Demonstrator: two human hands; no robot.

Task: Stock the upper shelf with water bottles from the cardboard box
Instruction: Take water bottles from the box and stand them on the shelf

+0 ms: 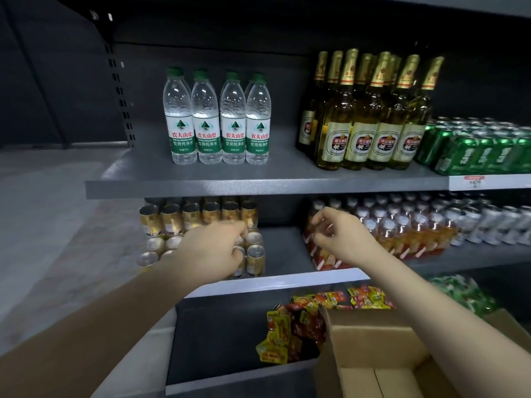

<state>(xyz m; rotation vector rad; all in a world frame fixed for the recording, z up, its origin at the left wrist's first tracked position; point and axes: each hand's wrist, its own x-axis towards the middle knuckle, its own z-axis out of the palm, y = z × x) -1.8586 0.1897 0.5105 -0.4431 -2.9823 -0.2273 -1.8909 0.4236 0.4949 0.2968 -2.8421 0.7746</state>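
I see the upper shelf [258, 186] carrying water bottles [217, 119] upright at its left-middle, beer bottles [370, 116] grouped to their right, then green cans [477, 147]. The middle shelf [284, 251] holds gold cans [198, 219] left, juice bottles [402, 231] and white cans [494, 222] right.

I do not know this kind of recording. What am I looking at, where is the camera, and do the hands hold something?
One picture, from a camera worn on a person's head, looking forward and down at shop shelves. The left hand and right hand are bare, loosely curled and hold nothing, in front of the lower shelf. On the upper shelf stand water bottles, beside them beer bottles and green cans. An open cardboard box sits bottom right; what it contains is out of view.
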